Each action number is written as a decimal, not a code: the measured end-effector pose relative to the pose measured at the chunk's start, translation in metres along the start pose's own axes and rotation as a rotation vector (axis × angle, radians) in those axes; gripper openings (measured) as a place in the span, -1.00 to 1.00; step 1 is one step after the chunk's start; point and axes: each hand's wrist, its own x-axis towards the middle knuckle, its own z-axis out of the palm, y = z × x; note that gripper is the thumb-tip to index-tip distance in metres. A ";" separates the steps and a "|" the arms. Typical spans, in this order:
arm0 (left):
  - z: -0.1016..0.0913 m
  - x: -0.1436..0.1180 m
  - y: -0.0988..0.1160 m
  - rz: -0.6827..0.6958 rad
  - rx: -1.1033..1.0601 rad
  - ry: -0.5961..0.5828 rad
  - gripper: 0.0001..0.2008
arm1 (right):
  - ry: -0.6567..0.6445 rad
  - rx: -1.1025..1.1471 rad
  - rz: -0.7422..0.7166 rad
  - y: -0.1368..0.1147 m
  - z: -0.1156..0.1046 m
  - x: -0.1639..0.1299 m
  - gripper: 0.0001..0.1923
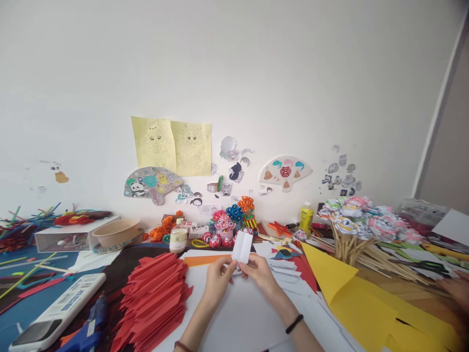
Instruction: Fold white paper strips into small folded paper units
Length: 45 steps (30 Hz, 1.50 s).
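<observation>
Between my two hands is a small folded piece of white paper (242,246), upright with a crease down its middle. My left hand (221,276) pinches its lower left edge, thumb in front. On the lower right edge, the fingers of my right hand (259,274) are closed in the same way. Both hands are above a large white sheet (242,313). Left of them lies a thick stack of folded red paper strips (156,298). Cut white paper slips (284,269) lie close to my right hand.
Yellow paper sheets (366,303) cover the right side, beside a bunch of paper flowers on sticks (351,234). A blue glue gun (91,322) and a white handheld device (60,313) lie at left. Bottles and craft flowers line the wall. Another person's hand (456,288) shows at far right.
</observation>
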 end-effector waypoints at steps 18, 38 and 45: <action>0.007 -0.009 0.001 0.088 0.181 0.201 -0.69 | 0.003 0.070 0.019 0.002 0.002 0.000 -0.69; -0.003 -0.003 0.007 0.059 0.056 0.116 -0.69 | -0.013 0.032 0.036 -0.004 0.005 -0.001 -0.70; -0.003 -0.002 0.008 0.071 0.090 0.133 -0.68 | -0.008 0.013 0.043 -0.005 0.005 -0.001 -0.67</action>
